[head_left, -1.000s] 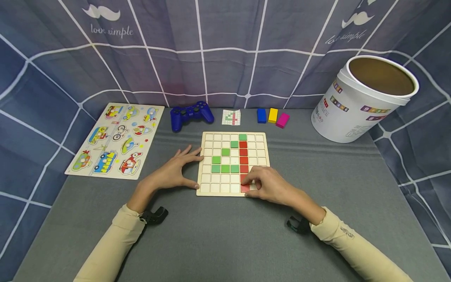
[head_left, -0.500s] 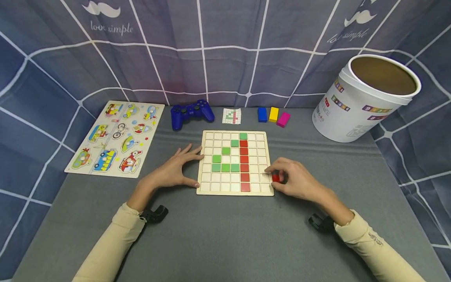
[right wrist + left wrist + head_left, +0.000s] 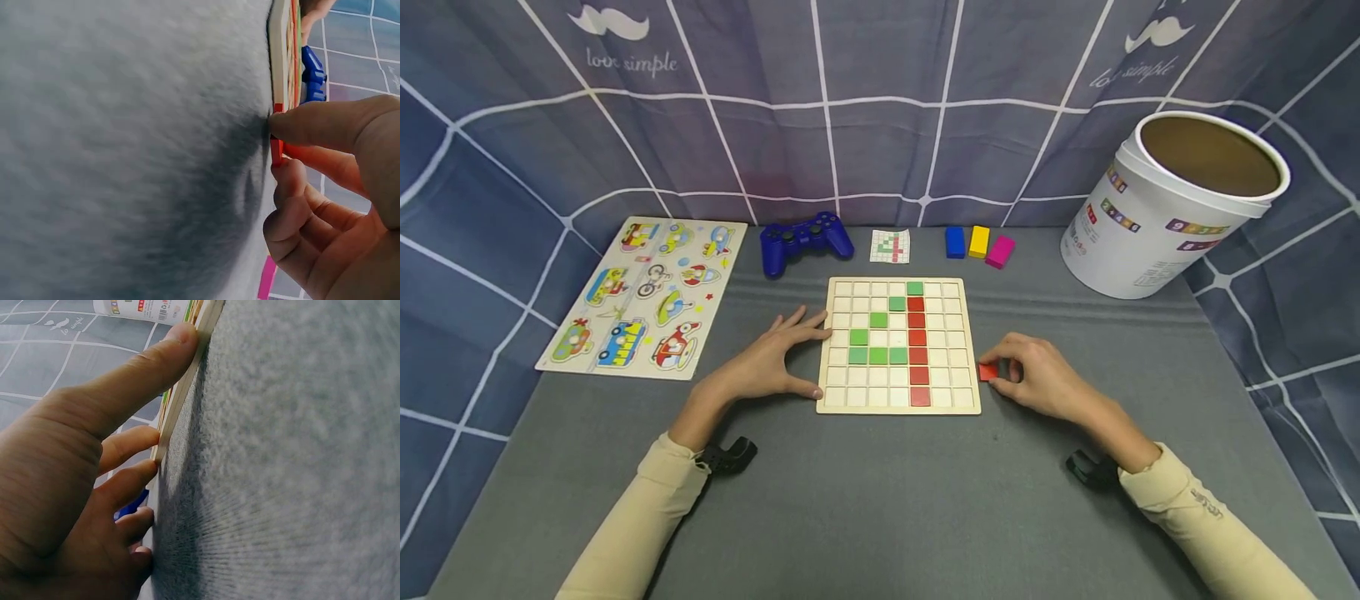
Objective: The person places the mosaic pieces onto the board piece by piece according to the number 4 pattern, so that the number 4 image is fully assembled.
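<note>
A wooden grid board lies flat on the table in the head view. Green tiles form a diagonal and a short row in its cells, and red tiles fill one column down to the front edge. My left hand has its thumb and fingers spread against the board's left edge. Just beyond the right edge, my right hand pinches a loose red tile between thumb and fingers. In the right wrist view the thumb covers the middle of that red tile.
Behind the board lie a small pattern card, a blue game controller and blue, yellow and pink blocks. A picture puzzle board is at left; a white bucket stands at back right.
My right hand has left the lower end of the red column and moved right, off the board, to a red tile beside its edge. The left hand stays at the board's left side.
</note>
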Demonstrator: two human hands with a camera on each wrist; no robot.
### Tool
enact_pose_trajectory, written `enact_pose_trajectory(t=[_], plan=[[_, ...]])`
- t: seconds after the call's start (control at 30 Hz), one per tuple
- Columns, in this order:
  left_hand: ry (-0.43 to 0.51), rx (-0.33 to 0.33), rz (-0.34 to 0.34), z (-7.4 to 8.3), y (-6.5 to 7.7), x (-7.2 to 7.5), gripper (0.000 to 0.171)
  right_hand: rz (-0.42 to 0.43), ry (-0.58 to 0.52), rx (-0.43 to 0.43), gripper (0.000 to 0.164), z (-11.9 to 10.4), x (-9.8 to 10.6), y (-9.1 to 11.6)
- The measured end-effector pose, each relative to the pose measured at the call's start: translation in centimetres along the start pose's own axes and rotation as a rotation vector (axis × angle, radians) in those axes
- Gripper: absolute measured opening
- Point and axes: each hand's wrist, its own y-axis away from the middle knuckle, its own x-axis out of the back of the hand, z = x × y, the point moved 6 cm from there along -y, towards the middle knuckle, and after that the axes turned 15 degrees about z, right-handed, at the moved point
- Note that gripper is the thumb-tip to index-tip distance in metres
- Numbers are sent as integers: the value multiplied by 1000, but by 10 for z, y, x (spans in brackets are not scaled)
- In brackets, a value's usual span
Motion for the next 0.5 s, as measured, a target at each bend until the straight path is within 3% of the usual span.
enact_pose_trajectory(t=[0.17, 0.5], plan=[[-1, 1, 6, -1, 0, 1, 95, 6, -23, -6, 28, -5, -6, -16], [-3, -2, 8, 0, 1, 0, 95, -68, -67, 14, 24, -21, -34, -44]])
